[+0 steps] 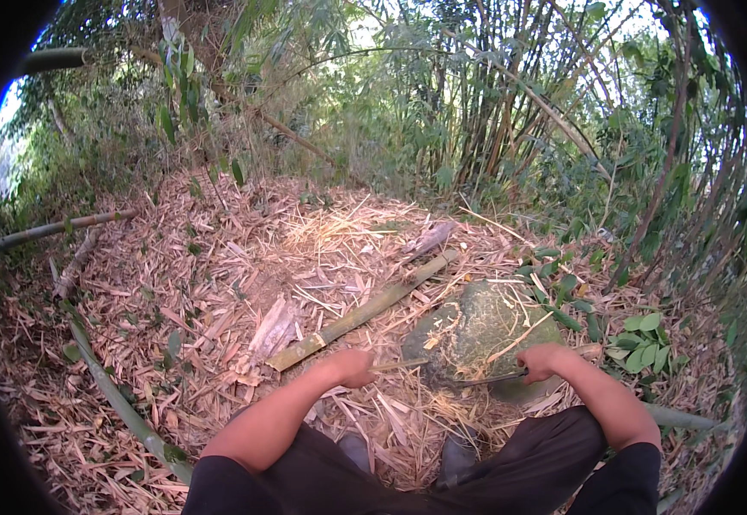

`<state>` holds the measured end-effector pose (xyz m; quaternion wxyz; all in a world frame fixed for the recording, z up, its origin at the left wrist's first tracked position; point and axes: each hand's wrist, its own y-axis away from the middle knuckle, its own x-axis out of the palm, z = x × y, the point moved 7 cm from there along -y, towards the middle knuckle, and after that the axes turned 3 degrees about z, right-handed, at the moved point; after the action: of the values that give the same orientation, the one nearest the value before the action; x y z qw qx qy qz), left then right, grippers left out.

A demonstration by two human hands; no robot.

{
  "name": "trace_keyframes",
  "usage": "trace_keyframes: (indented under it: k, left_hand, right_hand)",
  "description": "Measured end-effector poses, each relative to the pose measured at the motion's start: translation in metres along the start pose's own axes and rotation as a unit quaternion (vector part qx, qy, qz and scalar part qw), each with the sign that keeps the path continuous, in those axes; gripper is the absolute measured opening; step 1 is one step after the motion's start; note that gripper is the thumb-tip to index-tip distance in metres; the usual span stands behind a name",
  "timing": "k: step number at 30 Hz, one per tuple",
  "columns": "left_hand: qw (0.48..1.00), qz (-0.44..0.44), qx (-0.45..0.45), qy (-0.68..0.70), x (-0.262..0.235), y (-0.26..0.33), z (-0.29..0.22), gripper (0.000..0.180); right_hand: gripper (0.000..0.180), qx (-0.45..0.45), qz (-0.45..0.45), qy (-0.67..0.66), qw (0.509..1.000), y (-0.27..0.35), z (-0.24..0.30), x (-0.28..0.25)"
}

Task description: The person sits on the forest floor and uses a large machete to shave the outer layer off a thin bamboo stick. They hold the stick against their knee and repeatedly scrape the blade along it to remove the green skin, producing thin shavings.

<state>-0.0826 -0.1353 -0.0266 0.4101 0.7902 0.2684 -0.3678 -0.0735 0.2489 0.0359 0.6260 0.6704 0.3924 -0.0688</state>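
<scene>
Over my feed I make out a mottled grey-green rock (498,324), pale tan strip (401,365), dark blade (486,378), olive bamboo pole (366,310), pinkish-brown leaves (152,330) and blackish trousers (515,455).

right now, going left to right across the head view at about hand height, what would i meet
green bamboo pole → left hand → thin pale strip → dark-bladed knife → right hand → leafy green sprig

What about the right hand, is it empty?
No, the right hand holds a dark-bladed tool that points toward the left.
</scene>
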Motion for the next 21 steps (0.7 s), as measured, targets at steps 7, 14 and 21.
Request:
trace_keyframes:
  k: [7,14,21]
  left_hand:
    - [0.997,0.031,-0.057,-0.034,0.006,0.009,-0.015,0.035]
    - [0.997,0.059,-0.045,-0.033,0.026,0.009,-0.032,0.035]
    - [0.998,0.02,-0.044,-0.03,0.026,0.006,-0.016,0.031]
  right_hand:
    - [0.06,-0.028,-0.002,-0.056,0.998,-0.005,-0.011,0.013]
    - [0.059,0.001,0.068,-0.153,0.986,-0.005,-0.018,0.02]
    - [0.054,0.028,0.093,-0.087,0.992,-0.021,-0.034,0.039]
